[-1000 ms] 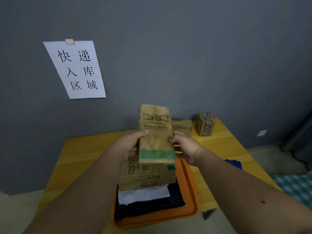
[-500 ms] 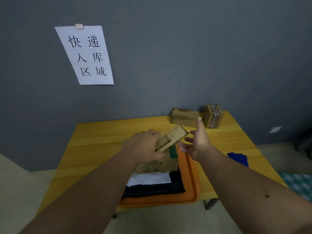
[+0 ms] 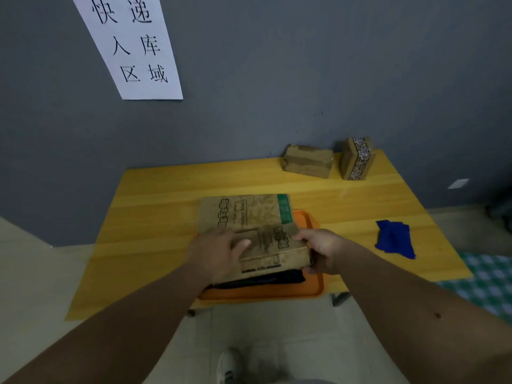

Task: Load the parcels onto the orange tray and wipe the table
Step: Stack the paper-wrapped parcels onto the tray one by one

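Observation:
The orange tray (image 3: 314, 290) sits at the front edge of the yellow table (image 3: 155, 231). It holds a stack: a black parcel (image 3: 266, 281) at the bottom and a brown box (image 3: 277, 252) above it. A flat brown parcel with a green stripe (image 3: 246, 214) lies on the stack's far part. My left hand (image 3: 219, 253) rests palm down on the brown box. My right hand (image 3: 321, 250) grips the box's right end, thumb on top. Two more brown parcels stand at the table's back right: a flat one (image 3: 307, 164) and a box with patterned tape (image 3: 357, 159).
A crumpled blue cloth (image 3: 394, 239) lies on the table to the right of the tray. A paper sign (image 3: 135, 48) hangs on the grey wall behind. A checkered cloth (image 3: 487, 284) shows at the far right, and a white shoe (image 3: 228, 367) on the floor below.
The green-striped parcel, held upright in both hands a second ago, has been laid flat on the stack. Both hands have come down onto the brown box.

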